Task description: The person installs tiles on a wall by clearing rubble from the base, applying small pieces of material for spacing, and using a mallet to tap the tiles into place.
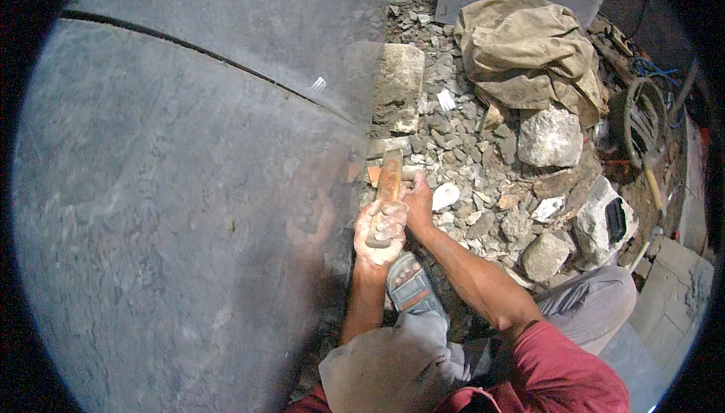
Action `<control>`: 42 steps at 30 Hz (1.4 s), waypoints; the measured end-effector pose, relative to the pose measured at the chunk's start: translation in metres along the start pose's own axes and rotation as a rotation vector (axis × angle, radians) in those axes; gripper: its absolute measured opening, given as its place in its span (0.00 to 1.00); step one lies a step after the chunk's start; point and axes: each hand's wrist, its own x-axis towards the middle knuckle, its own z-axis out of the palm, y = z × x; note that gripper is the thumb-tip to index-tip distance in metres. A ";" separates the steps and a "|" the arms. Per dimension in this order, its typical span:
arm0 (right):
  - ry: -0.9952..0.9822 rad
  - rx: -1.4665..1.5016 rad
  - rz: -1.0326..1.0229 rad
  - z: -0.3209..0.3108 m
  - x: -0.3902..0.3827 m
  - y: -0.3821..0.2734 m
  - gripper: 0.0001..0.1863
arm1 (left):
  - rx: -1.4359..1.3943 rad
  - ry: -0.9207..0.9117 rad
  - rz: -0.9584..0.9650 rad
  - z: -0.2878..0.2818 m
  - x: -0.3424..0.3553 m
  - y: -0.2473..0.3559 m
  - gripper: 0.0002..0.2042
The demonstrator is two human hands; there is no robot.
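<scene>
Head view: a brown bar [390, 175] is at the centre of the work, beside the edge of a wide dark grey slab [166, 186], its far end close to a small grey block [387, 147]. The left hand [381, 226], pale with dust, is closed around the near part of the bar, fingers wrapped over it. The right hand [418, 203] is just to the right, its fingers bent and the thumb side near the bar's far half; whether it grips the bar, or some small piece beside it, I cannot tell.

From this, the step in hand looks like handling or lining up the bar close to the slab's edge, with both hands near one spot. An orange piece [374, 176] shows just left of the bar, and a larger pale block [399, 88] lies beyond, along the same edge. Loose rubble [483, 179] covers the ground to the right, with a white stone [445, 196] near the right hand.

The next move seems to call for a firm left hold, right fingers clear of the bar's far end, and steady footing; the sandalled foot [414, 288] is close below the hands.
</scene>
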 end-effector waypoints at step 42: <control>0.086 0.145 -0.004 -0.005 -0.011 0.013 0.15 | -0.011 0.111 0.057 0.005 0.002 -0.001 0.12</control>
